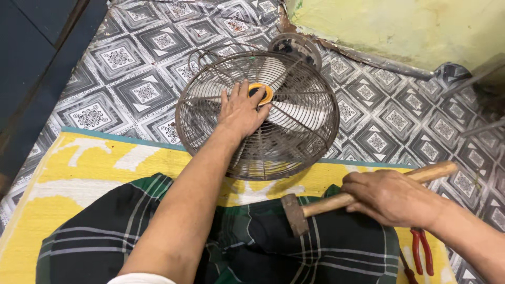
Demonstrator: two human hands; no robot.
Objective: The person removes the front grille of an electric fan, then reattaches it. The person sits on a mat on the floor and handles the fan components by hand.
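Risk, grille: thin wires of the round rusty wire fan grille [294, 131] look easy to dent or bend if struck hard; judged from the steel head sitting close by.
Risk, blades: pale plastic fan blades [294, 113] lie right under the wires and could crack if a blow passed through.
Risk, hand: left hand [241, 111] spread flat on the grille, near any strike point; pinched or hit fingers possible.
Risk, slip: fan rests tilted, partly on the floor sheet and partly on the mat edge; could rock or slide under pressure.
Left hand: open, palm down, pressing on the grille; fingers [234, 94] splayed, thumb touching the orange round hub cap [261, 93] at the centre.
Right hand: closed around the wooden-handled hammer with dark steel head [336, 202], gripping the handle about midway.
Hammer: lying across the lap, head pointing toward the person's left, handle end sticking out past the right hand [389, 199].
Fan position: in front of the knees, front grille facing up, rear motor housing [294, 47] pointing toward the wall.
Nearby tool: red-handled pliers [422, 251] on the yellow and white patterned mat [79, 179], just beside the right forearm.
Floor: grey sheet with diamond tile pattern [131, 73] under the fan.
Clothing: dark green checked cloth [263, 247] over the lap.
Wall: pale green, chipped at the base [410, 26].
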